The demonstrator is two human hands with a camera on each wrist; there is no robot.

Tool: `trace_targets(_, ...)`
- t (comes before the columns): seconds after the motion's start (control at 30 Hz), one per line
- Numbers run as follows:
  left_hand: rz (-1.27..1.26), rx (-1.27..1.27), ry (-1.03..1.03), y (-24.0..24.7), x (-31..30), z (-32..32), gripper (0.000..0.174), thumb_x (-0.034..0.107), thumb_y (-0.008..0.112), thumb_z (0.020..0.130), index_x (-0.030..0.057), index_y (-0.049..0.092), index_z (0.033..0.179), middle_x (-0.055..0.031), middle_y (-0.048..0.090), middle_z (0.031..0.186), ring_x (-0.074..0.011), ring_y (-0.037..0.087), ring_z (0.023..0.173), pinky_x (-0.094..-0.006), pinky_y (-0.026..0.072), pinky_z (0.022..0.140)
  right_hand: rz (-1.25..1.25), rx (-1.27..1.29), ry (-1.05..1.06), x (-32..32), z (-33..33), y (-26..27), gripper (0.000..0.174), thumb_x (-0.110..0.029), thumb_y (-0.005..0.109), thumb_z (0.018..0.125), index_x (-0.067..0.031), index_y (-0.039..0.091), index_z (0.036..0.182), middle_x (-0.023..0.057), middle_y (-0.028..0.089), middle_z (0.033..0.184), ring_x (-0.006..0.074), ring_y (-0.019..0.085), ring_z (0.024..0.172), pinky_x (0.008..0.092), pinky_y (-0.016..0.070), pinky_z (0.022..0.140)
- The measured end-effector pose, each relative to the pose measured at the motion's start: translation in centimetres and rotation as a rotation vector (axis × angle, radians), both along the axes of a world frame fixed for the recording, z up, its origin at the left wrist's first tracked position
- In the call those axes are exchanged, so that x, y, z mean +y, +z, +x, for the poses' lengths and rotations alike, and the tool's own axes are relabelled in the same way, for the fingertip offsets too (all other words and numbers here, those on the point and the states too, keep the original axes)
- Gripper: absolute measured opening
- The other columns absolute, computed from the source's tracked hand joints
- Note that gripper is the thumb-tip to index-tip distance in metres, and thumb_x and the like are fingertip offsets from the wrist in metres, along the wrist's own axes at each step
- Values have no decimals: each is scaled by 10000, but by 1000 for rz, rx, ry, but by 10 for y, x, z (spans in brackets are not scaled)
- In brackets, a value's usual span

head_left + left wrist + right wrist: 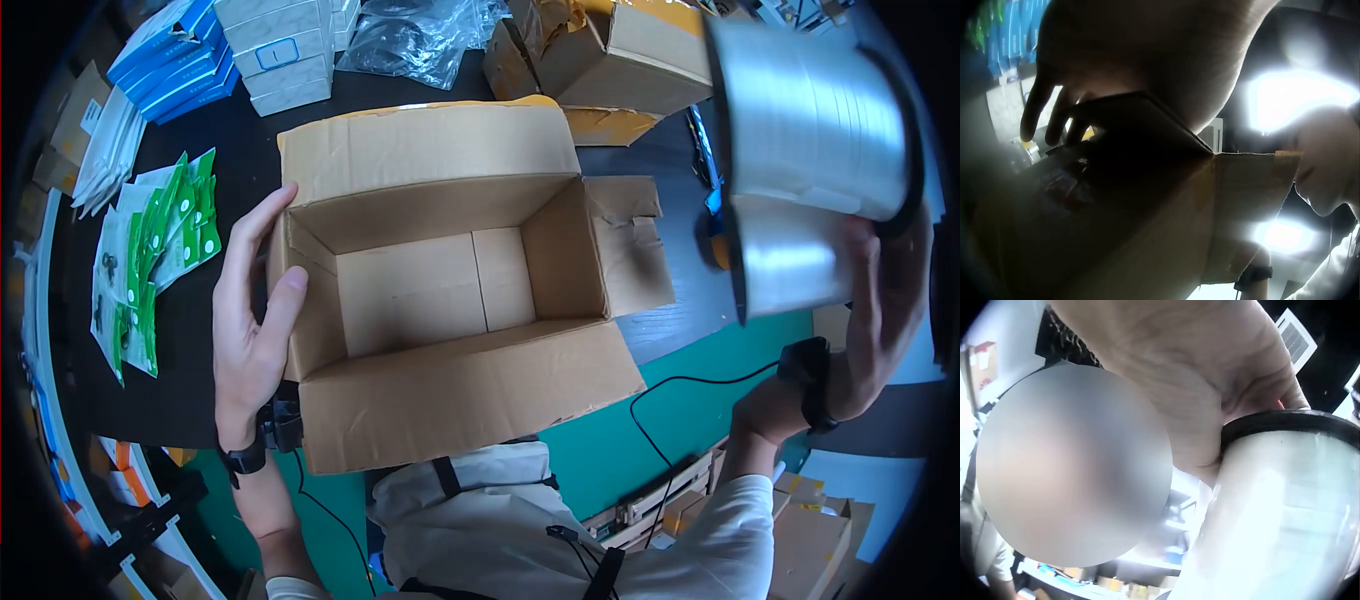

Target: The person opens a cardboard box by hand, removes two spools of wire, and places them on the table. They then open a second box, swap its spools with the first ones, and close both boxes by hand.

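Observation:
An uncovered cardboard box [430,290] stands in front of me with its flaps folded out, and its inside shows bare cardboard. At its left side, my left hand [245,320] holds the wall, thumb over the edge and fingers reaching along the outside to the back corner. In the left wrist view, a box flap [1147,119] hides part of that hand. My right hand [890,290] grips a large spool [820,130] by its black rim, raised at the right of the box. Shiny, pale, translucent material is wound on the spool.
Green-and-white packets [165,250] lie left on the dark table [250,150]. Blue boxes [180,60], white boxes [280,55] and clear plastic bags [415,40] sit at the back. Another cardboard box [620,60] stands back right. A black cable [650,430] hangs near the right arm.

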State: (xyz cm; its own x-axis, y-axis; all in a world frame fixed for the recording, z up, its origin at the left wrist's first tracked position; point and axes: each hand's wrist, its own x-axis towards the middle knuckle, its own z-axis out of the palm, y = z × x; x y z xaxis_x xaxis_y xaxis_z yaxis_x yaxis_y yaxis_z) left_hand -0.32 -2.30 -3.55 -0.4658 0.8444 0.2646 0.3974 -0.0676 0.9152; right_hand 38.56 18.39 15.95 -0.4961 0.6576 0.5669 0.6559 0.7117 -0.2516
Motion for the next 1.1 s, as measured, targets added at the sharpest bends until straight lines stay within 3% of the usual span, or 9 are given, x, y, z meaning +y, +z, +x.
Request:
trace_targets(0.1,16,6,18,1,0,3,524,152,574,1045,-25,500,1532,-170,551,1535,-263,510,1440,-371,334,1234,71,-84,358,-21,-73,-2,628,-106,724,1003,-23,477,1574,190,638,1403,258,697,1208,426,598,959)
trace_targets(0.17,-2,4,22,3,-3,2,516,219,539,1076,-28,505,1527,-172,559,1525,-263,510,1439,-370,330,1233,24,-422,482,-37,-127,13,569,-51,777,892,-3,610,1434,199,605,1404,280,714,1139,371,605,907)
trace_targets(0.2,-22,-11,29,3,-5,2,523,286,505,1107,-32,510,1522,-174,567,1516,-263,510,1437,-370,326,1232,27,-415,483,-47,-142,11,569,-51,777,892,-3,610,1434,199,605,1404,280,714,1139,371,605,907)
trace_targets(0.27,-38,-25,41,-1,-9,-1,544,354,470,1139,-35,515,1517,-177,576,1506,-263,510,1436,-369,322,1231,82,-542,484,-65,-167,3,478,-71,791,827,-91,684,1293,139,603,1319,239,704,951,322,574,744)
trace_targets(0.33,-19,-103,42,-9,-14,-5,662,490,360,1149,-41,519,1512,-176,587,1494,-264,509,1434,-367,314,1228,136,-679,491,-74,-180,-3,402,-91,804,762,-179,759,1152,79,601,1235,197,693,764,274,543,580)
trace_targets(0.5,-35,-130,-36,0,-18,-5,824,629,233,1136,-45,515,1518,-174,581,1507,-269,504,1437,-368,295,1232,200,-520,539,-59,-183,-45,407,-124,797,779,-289,763,1150,35,592,1236,172,678,698,296,537,534)
trace_targets(0.87,-49,-36,-25,10,-14,-1,829,640,260,1128,-36,508,1538,-181,576,1499,-283,519,1418,-383,314,1223,373,-470,662,-47,-177,-54,451,-134,787,761,-330,751,1166,38,585,1234,206,673,678,336,579,588)
trace_targets(1.1,-40,-5,-62,9,-9,-4,832,653,285,1118,-25,503,1550,-194,559,1503,-287,518,1417,-382,320,1221,304,-600,635,-43,-167,-54,442,-133,771,765,-333,742,1158,44,583,1200,214,659,641,323,559,565)
